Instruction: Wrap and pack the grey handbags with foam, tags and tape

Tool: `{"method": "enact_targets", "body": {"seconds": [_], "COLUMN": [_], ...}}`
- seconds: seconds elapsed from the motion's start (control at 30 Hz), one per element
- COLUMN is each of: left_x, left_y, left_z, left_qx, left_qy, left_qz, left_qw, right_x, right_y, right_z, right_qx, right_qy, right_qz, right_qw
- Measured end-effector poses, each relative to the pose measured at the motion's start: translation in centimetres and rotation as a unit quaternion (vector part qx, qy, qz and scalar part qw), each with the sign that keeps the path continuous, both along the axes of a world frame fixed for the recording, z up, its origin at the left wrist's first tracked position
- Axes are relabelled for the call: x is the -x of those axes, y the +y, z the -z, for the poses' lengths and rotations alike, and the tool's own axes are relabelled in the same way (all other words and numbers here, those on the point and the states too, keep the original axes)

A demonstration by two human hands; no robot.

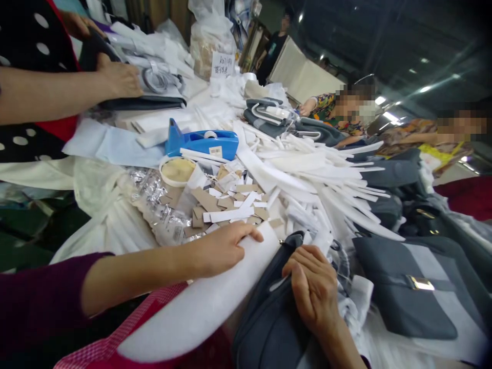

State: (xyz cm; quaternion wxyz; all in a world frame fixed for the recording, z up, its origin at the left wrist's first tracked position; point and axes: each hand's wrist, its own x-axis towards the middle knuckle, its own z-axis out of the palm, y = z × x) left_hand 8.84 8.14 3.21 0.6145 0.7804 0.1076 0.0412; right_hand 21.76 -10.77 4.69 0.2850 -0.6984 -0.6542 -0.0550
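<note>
I see the left hand (221, 248) gripping foam (192, 318); near right, the right hand (315, 287) clutches a bag (269, 323).

A pale board (307, 77) stands at the back. Right of the board, bright lamps (391, 117) glow beneath a dark ceiling (369, 36); left of it, brown panels (169, 13) show.

The underside of the white strip (184, 318), held by the left hand (221, 251), is hidden; the dark bag (265, 318) gripped by the right hand (315, 287) is cut off by the bottom edge; a dotted garment (33, 38) is cropped at left; the barcode label (216, 152) cannot be read.
</note>
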Motion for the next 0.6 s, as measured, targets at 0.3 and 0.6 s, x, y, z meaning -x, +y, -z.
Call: {"method": "enact_targets", "body": {"seconds": [0.3,0.6], "left_x": [-1.9,-5.9], "left_y": [-3.6,-5.7], "left_z": [2.7,4.8], "left_qx": [0.062,-0.022], "left_qy": [-0.041,-0.068], "left_qz": [0.019,0.022], "left_qw": [0.997,0.997], "right_x": [0.2,0.0], "right_y": [0.1,0.4], "right_z": [0.0,0.3], "right_qx": [-0.001,0.012], "right_qy": [-0.021,-0.040], "right_qz": [0.001,-0.001], "right_qw": [1.000,0.999]}}
